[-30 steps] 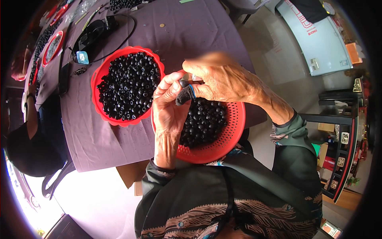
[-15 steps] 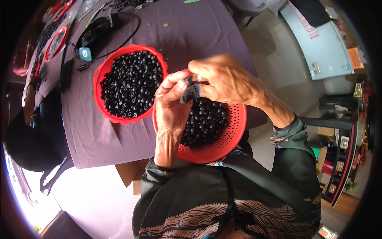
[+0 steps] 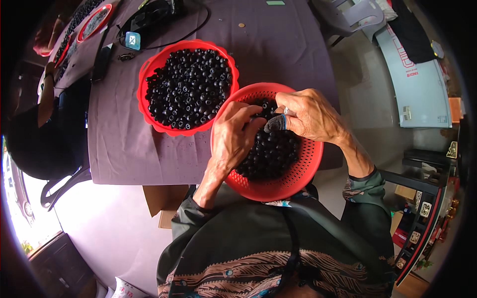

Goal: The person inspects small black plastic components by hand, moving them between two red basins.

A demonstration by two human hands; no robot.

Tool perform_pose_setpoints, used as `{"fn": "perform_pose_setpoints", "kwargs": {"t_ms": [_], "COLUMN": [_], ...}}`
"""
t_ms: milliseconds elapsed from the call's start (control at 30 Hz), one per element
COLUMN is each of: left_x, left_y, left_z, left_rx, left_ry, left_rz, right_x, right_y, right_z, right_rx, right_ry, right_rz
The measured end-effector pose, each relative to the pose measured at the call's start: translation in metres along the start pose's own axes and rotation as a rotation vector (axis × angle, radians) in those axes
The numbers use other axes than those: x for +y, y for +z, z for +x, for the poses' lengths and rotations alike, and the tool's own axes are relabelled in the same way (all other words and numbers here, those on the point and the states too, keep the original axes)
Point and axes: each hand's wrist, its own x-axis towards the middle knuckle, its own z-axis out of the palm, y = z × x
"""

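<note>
Both my hands are over a red colander point(image 3: 310, 169) at the table's near edge. It holds a heap of small black round pieces point(image 3: 271, 156), some showing a hole or pale ring. Just above the heap, the thumb and forefinger of my left hand point(image 3: 231, 134) are bent toward each other; anything between them blends into the black pieces. My right hand point(image 3: 315, 116) faces it in a pinch, a dark knitted cover point(image 3: 276, 123) on its thumb. Something small and white shows by its fingers. What that pinch holds is hidden.
Left of the colander, a scalloped red basin point(image 3: 144, 102) holds more black pieces point(image 3: 189, 89). The purple tablecloth point(image 3: 149, 159) bears a black cable point(image 3: 198, 30) and a red-rimmed tray point(image 3: 94, 22). Another person's arm point(image 3: 47, 94) shows far left, beside a black chair point(image 3: 44, 154).
My hands have come down and slightly apart, from raised together above the colander to low over its black pieces. The view has shifted, so the table sits farther right and higher.
</note>
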Motion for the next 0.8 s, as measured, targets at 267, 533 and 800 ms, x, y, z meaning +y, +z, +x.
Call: {"fn": "perform_pose_setpoints", "kwargs": {"t_ms": [267, 533, 800], "left_x": [-0.066, -0.050, 0.001], "left_y": [-0.053, -0.065, -0.013], "left_z": [0.030, 0.036, 0.031], "left_rx": [0.070, 0.135, 0.035], "left_ry": [0.002, -0.468, -0.472], "left_rz": [0.567, -0.324, -1.565], "right_x": [0.006, 0.005, -0.012], "right_y": [0.003, 0.007, 0.002], "right_z": [-0.006, -0.002, 0.026], "right_rx": [0.004, 0.005, 0.237], "right_ry": [0.013, 0.042, -0.042], "right_rz": [0.022, 0.143, 0.083]}}
